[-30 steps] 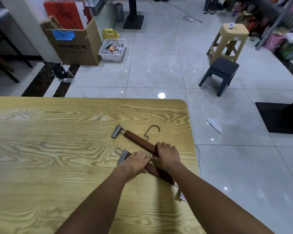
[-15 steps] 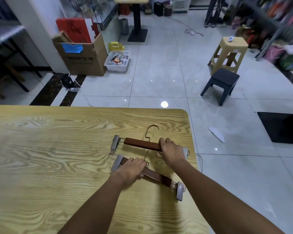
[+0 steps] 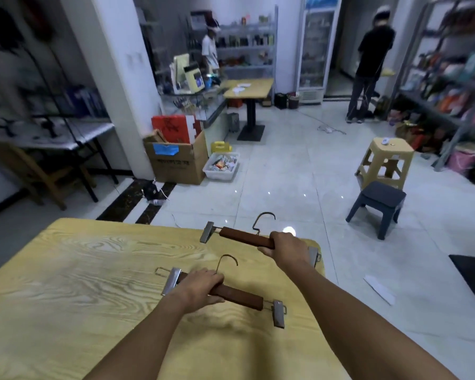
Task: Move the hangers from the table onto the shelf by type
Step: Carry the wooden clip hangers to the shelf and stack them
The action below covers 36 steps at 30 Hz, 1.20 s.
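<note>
My left hand [image 3: 200,286] is curled round the wooden bar of the near hanger [image 3: 240,295], over the table [image 3: 80,283]. My right hand [image 3: 285,248] grips the far hanger [image 3: 244,237] by its bar, at the table's far edge. Both hangers look stiff and light: wood bar, metal end clips, wire hook. I'd hold the bar, since clips may swing and hooks may snag. The shelf [image 3: 433,106] stands well off right, with dark stool [image 3: 380,200] and yellow stool [image 3: 385,157] between.
</note>
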Available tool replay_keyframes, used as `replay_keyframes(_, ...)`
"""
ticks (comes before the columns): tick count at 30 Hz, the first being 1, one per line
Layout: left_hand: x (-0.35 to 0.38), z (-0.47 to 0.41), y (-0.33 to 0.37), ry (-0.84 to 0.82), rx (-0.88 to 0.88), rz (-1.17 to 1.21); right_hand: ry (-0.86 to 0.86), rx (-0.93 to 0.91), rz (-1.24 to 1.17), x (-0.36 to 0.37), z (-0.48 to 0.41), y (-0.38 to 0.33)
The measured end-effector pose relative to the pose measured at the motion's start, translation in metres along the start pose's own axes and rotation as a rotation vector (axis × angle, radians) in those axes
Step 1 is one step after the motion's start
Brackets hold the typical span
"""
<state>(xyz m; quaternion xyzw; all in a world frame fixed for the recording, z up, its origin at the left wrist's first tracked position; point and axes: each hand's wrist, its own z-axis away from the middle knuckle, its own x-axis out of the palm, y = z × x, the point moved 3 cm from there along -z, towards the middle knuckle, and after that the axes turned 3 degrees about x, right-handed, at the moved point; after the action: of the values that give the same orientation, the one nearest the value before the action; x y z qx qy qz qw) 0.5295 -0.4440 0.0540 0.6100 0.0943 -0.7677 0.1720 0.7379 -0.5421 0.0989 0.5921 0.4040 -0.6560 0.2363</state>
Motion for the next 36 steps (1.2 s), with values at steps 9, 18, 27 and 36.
replay_keyframes(9,-0.081,0.095,-0.059,0.171,-0.339,0.130,0.133,-0.246,-0.137,-0.068,-0.018,-0.088)
replay_keyframes(18,-0.162,0.191,-0.071,0.354,-0.657,0.160,0.259,-0.613,-0.220,-0.127,-0.019,-0.162)
replay_keyframes(27,-0.189,0.293,-0.018,0.517,-0.910,0.199,0.206,-0.818,-0.317,-0.133,0.013,-0.213)
replay_keyframes(36,-0.176,0.419,0.062,0.561,-1.200,0.186,-0.003,-1.024,-0.535,-0.127,0.113,-0.284)
